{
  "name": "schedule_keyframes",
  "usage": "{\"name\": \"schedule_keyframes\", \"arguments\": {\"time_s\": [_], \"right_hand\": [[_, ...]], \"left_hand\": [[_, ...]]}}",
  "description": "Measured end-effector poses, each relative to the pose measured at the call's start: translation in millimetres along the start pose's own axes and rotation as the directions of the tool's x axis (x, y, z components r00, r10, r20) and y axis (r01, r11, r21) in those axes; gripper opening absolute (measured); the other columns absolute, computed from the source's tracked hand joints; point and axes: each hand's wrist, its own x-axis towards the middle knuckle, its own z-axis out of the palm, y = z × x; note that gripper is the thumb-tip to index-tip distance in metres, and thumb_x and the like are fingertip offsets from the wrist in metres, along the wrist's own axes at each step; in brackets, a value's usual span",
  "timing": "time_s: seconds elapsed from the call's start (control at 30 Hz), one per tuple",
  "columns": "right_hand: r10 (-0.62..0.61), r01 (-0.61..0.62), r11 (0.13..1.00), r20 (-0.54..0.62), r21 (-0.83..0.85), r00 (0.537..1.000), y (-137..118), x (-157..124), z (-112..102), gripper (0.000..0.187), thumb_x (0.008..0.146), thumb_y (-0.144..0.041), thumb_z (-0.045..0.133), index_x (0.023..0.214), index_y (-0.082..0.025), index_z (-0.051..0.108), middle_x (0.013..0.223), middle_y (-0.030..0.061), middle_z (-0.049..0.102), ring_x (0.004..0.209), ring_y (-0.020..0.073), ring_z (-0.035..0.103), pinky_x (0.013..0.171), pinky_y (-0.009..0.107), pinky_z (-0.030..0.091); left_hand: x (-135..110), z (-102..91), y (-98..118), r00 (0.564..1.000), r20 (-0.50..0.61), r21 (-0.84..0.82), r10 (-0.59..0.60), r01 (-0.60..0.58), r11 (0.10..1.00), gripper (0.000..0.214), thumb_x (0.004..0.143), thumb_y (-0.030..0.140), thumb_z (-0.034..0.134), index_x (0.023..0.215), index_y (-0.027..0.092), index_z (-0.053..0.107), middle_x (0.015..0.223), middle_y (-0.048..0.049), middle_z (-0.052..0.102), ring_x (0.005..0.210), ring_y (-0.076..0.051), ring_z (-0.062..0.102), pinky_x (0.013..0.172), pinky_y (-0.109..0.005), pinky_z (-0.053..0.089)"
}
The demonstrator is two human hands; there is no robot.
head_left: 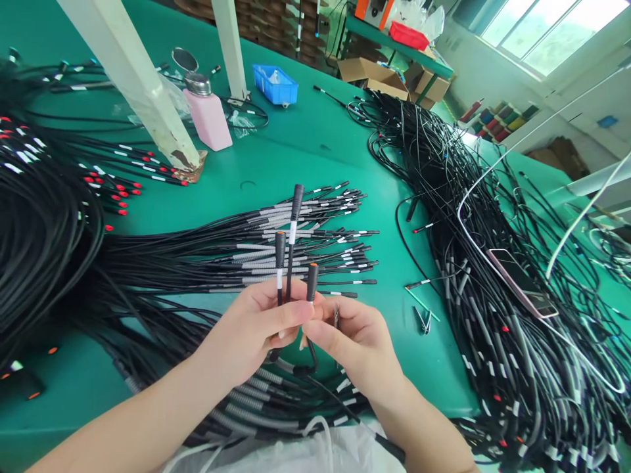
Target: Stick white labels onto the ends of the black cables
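Observation:
Three black cable ends stand up from my hands over the green table. My left hand [266, 318] is closed around them, thumb across the front. The tallest connector [298, 200] has a white label below it; the left connector [280, 249] and the right connector [312, 279] show orange at their tips. My right hand [357, 335] pinches just under the right connector, its fingertips meeting those of my left. A small shiny metal piece [336, 318] shows by the right fingers; its kind is unclear. Behind lies a fan of black cables [266, 249] with grey ribbed sleeves and white labels.
Coiled cables [44, 230] with red tips fill the left. A large cable heap [473, 263] covers the right, with a phone [523, 282] on it. A nail clipper [422, 320], pink bottle [210, 118], blue bin [275, 84] and white post [142, 85] stand or lie about.

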Motion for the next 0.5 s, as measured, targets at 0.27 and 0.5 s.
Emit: {"name": "schedule_keyframes", "arguments": {"time_s": [0.27, 0.5], "right_hand": [[0.040, -0.040, 0.999, 0.008, -0.033, 0.999, -0.2, 0.1, -2.7, 0.024, 0.081, -0.040, 0.080, 0.074, -0.018, 0.071, 0.062, -0.0005, 0.062, 0.055, 0.0095, 0.044, 0.051, 0.025, 0.033], [-0.010, 0.010, 0.999, 0.003, -0.046, 1.000, -1.9, -2.8, -1.6, 0.018, 0.084, -0.035, 0.078, 0.077, -0.019, 0.075, 0.066, 0.0008, 0.069, 0.055, 0.0093, 0.048, 0.051, 0.024, 0.036]], "left_hand": [[-2.3, 0.9, 1.7, 0.999, -0.020, 0.020, -0.028, 0.028, 0.999, 0.037, 0.061, 0.035, 0.095, 0.062, 0.015, 0.063, 0.052, 0.0069, 0.048, 0.043, -0.003, 0.035, 0.042, -0.016, 0.021], [-2.7, 1.5, 0.7, 0.997, -0.048, 0.061, -0.069, 0.071, 0.996, 0.043, 0.060, 0.039, 0.095, 0.063, 0.016, 0.060, 0.051, 0.0081, 0.045, 0.044, -0.003, 0.032, 0.043, -0.018, 0.022]]}}
